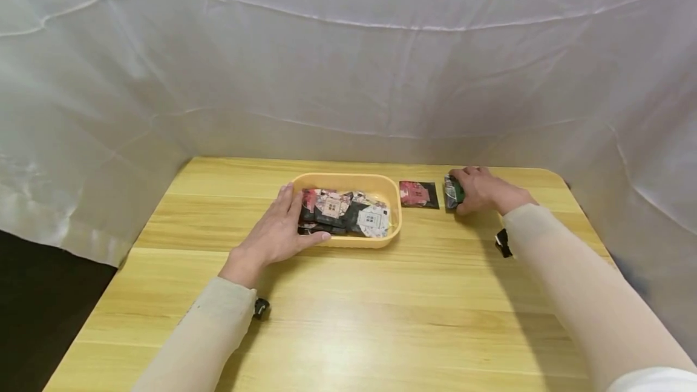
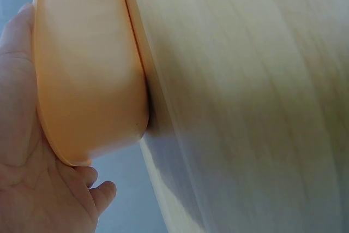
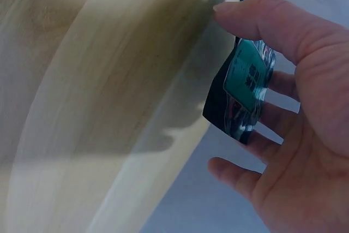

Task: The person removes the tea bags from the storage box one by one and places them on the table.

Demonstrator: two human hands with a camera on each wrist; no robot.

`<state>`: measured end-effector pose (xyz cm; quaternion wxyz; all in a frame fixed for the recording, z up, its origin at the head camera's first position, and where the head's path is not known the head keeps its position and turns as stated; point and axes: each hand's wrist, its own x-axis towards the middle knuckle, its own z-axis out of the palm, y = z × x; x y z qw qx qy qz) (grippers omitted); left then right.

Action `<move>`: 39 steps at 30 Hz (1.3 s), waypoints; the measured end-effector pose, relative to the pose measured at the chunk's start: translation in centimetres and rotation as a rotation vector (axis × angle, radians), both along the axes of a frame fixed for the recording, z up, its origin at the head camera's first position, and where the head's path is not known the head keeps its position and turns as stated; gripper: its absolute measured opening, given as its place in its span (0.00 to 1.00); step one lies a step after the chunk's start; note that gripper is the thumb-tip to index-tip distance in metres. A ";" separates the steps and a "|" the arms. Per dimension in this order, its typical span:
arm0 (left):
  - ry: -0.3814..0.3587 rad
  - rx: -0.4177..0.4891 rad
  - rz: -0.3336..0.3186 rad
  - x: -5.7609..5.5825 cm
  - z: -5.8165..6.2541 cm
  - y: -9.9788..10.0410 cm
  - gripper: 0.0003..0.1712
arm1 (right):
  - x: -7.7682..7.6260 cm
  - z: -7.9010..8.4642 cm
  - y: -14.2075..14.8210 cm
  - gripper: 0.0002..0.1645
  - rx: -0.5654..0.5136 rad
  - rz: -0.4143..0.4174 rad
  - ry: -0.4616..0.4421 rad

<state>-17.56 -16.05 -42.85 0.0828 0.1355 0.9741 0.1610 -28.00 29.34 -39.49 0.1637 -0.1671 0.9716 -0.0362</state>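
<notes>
A yellow plastic basket (image 1: 395, 236) stands near the back of the table, holding several patterned sachets (image 1: 372, 220). My left hand (image 1: 278, 225) rests on its left end, with extended fingers along the rim and the thumb across the front edge. In the left wrist view, the palm lies against the basket's outer side (image 2: 92, 69). To the basket's right, my right hand (image 1: 479, 191) holds a dark sachet with a green label (image 3: 245, 77) between thumb and fingers. Part of that sachet is hidden under the hand. A red-and-black sachet (image 1: 418, 194) lies flat between it and the basket.
The wood-grain table (image 1: 348, 301) reaches to a pale hanging cloth (image 1: 348, 89) at the back and sides. Black straps (image 1: 503, 243) show at both wrists. A dark area (image 1: 43, 301) lies beyond the table's left edge.
</notes>
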 end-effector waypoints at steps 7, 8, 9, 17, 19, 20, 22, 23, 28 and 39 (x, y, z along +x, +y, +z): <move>0.000 0.003 0.009 0.3 0.2 -0.5 0.77 | -0.8 -0.3 -0.8 0.61 -0.039 0.050 -0.021; 0.001 0.003 0.009 0.3 0.2 -0.5 0.77 | -1.0 -0.3 -0.9 0.61 -0.040 0.053 -0.027; 0.002 0.004 0.009 0.3 0.3 -0.6 0.77 | -1.1 -0.3 -1.0 0.61 -0.038 0.055 -0.032; 0.001 0.013 0.012 0.5 0.3 -0.6 0.77 | -1.7 -0.4 -1.1 0.61 -0.020 0.040 -0.106; 0.002 0.016 0.013 0.5 0.3 -0.6 0.76 | -1.8 -0.4 -1.1 0.61 -0.023 0.035 -0.121; 0.003 0.017 0.013 0.6 0.3 -0.6 0.76 | -1.8 -0.4 -1.1 0.61 -0.025 0.033 -0.130; 0.003 0.018 0.014 0.6 0.4 -0.5 0.76 | -1.8 -0.3 -1.1 0.61 -0.026 0.030 -0.146; 0.003 0.018 0.014 0.6 0.4 -0.5 0.76 | -1.8 -0.2 -1.2 0.61 -0.027 0.026 -0.154; 0.004 0.015 0.009 0.7 0.4 -0.4 0.77 | -2.0 -0.1 -1.0 0.62 -0.030 0.005 -0.191; 0.013 0.013 0.008 0.9 0.5 -0.4 0.77 | -1.9 0.2 -1.2 0.62 -0.012 0.001 -0.210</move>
